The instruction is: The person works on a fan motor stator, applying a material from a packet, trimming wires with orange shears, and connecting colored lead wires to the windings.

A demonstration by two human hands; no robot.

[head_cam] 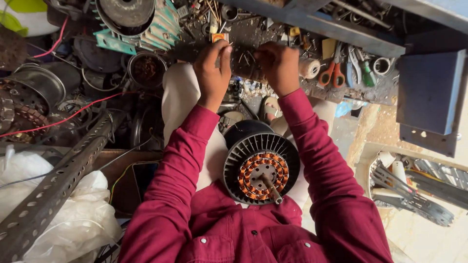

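Cluttered workbench [273, 34], scissors [332, 73], thread spool [310, 68]

The person wears a dark red shirt [253, 234] with long sleeves reaching the wrists. Small pale buttons sit down its front and on both chest pockets. Pale trousers [183, 97] cover the legs.

Dark red sleeves [192, 146] are covering both arms. The motor [261, 168] is showing a black ribbed shell around orange copper windings and a grey metal centre. Scissors [332, 73] are showing orange handles, with a green-handled tool [368, 74] beside them. A red wire [73, 114] is crossing dark grey metal parts. White plastic [73, 214] is lying under a grey perforated bar [63, 180]. A teal finned part [151, 34] is lying above.
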